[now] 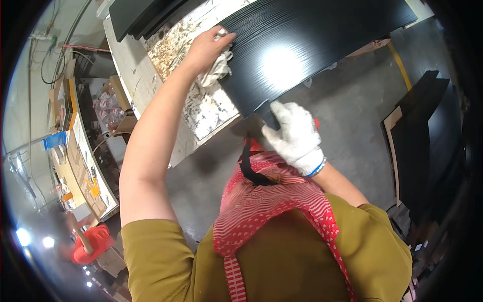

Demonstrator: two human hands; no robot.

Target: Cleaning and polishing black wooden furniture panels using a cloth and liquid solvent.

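Note:
A black board (342, 30) with a fine wood-grain surface lies on a workbench (128, 63), its near corner reaching past the bench edge. My bare left hand (209, 48) is closed on a crumpled white rag (217, 70) at the board's left end. My right hand (294, 133), in a white knitted glove, is just below the near corner. Between its thumb and fingers is a small dark piece (269, 118), too unclear to name; whether it touches the board I cannot tell. A bright light reflects off the board.
More black boards (136, 17) are stacked at the bench's far left. Other dark panels (422, 146) stand at the right. Across the left are a cluttered table (83, 166), a box of plastic bottles (108, 108) and a person in red (93, 244). The grey floor (352, 95) has a yellow line.

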